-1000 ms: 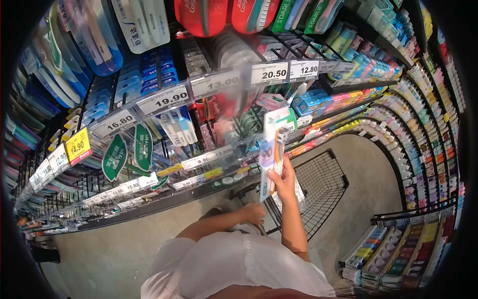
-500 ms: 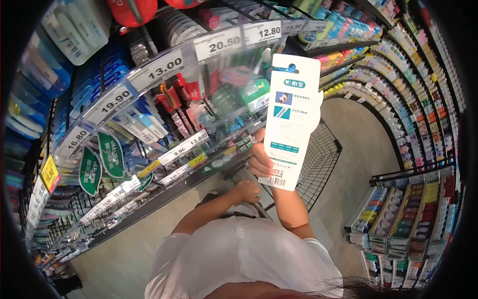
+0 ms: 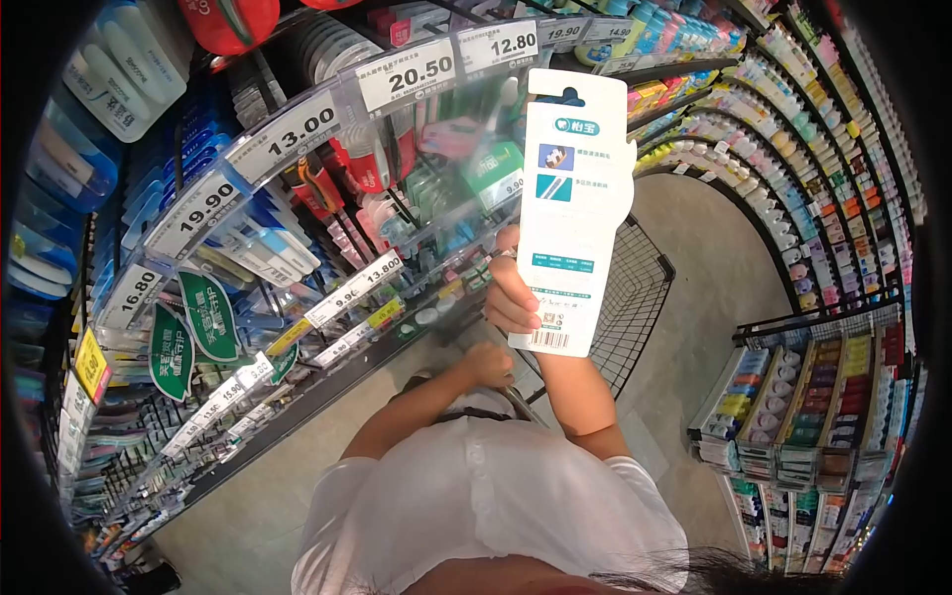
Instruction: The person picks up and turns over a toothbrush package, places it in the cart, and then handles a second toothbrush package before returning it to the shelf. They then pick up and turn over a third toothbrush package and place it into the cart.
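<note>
My right hand [image 3: 514,296] holds a toothbrush package [image 3: 567,223] upright by its lower left side, fingers wrapped around the edge. The white card has its printed back towards me, with a hang hole at the top, two small pictures and a barcode at the bottom. Lower down, my left hand [image 3: 488,365] is closed in a fist at the handle [image 3: 522,405] of a black wire shopping cart [image 3: 627,307]. The package hides part of the cart.
A shelf of hanging toothbrush packs with price tags [image 3: 407,74] runs along the left and front. Green leaf-shaped signs [image 3: 208,315] stick out from it. Curved shelves [image 3: 793,178] of small goods stand at the right, with a lower display rack [image 3: 803,397] nearer.
The shelf and its price tags have shifted left and up in the view. The package and my right hand sit slightly higher and further left. Both hands keep their grip.
</note>
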Available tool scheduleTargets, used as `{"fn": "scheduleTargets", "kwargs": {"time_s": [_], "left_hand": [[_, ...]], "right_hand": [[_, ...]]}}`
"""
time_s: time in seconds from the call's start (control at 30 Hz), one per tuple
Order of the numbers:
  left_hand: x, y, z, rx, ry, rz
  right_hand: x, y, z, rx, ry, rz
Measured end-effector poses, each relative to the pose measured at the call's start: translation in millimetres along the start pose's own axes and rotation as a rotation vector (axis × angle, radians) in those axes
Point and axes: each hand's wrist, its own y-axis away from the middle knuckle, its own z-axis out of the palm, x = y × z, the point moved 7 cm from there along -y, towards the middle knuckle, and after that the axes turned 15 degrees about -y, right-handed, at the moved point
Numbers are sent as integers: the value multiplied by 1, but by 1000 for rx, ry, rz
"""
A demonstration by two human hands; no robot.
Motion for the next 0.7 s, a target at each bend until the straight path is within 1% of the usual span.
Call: {"fn": "scheduleTargets", "kwargs": {"time_s": [0.13,0.23,0.33,0.37,0.4,0.47,0.5,0.53,0.6,0.63,0.7], "left_hand": [[-3,-2,3,-26,14,1],[-3,-1,-1,-19,36,5],[-1,2,-25,5,40,-36],[2,2,-40,-212,31,-71],[1,-1,-34,-215,7,-47],[3,-1,-13,-226,-39,1],[4,-2,-10,-292,16,19],[3,-3,-10,-329,-1,6],[5,-2,-33,-408,-33,-15],[5,-1,-40,-400,-39,-23],[6,0,-46,-387,-47,-32]], "right_hand": [[0,-2,-2,8,42,-1],[-1,-2,-4,60,74,-31],[-12,11,-22,200,387,-102],[-17,22,-33,256,477,-163],[-22,28,-39,286,604,-138],[-33,48,-52,629,958,-171],[-36,54,-62,683,1022,-135],[-37,55,-68,689,1104,-136],[-40,55,-78,699,1269,-147],[-40,50,-80,629,1334,-209],[-46,42,-87,591,1429,-227]]}}
